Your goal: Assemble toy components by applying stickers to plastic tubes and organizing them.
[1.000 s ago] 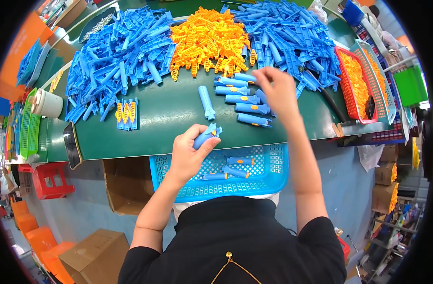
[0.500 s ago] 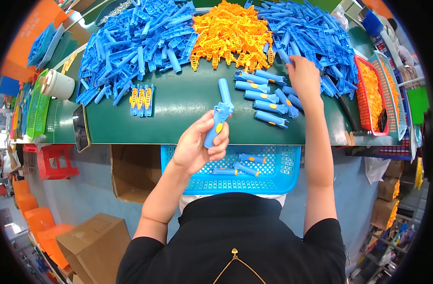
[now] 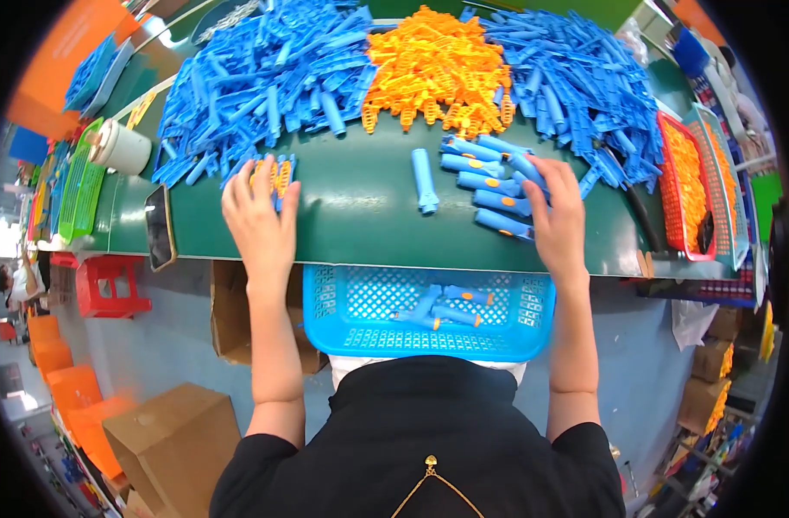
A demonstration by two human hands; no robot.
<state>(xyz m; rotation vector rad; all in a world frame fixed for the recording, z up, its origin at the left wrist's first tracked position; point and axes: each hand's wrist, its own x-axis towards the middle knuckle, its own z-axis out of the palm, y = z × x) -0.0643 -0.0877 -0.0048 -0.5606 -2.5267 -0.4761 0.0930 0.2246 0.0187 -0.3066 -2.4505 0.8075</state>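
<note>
At six o'clock, a blue basket [image 3: 429,344] holds blue-and-orange tubes [image 3: 455,315]. Hands apart: the left hand [image 3: 261,220] at ten covers orange-filled shells [image 3: 283,177], the right hand [image 3: 560,216] near two touches a slanting tube [image 3: 527,167], axis ten to four; whether they grip, I cannot tell. Near one, a lone tube [image 3: 424,180] points its forked end toward six.

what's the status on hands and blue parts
Left hand at orange-and-blue pieces; right hand at orange-dotted tubes, grip unclear; single blue tube lying between hands.
</note>
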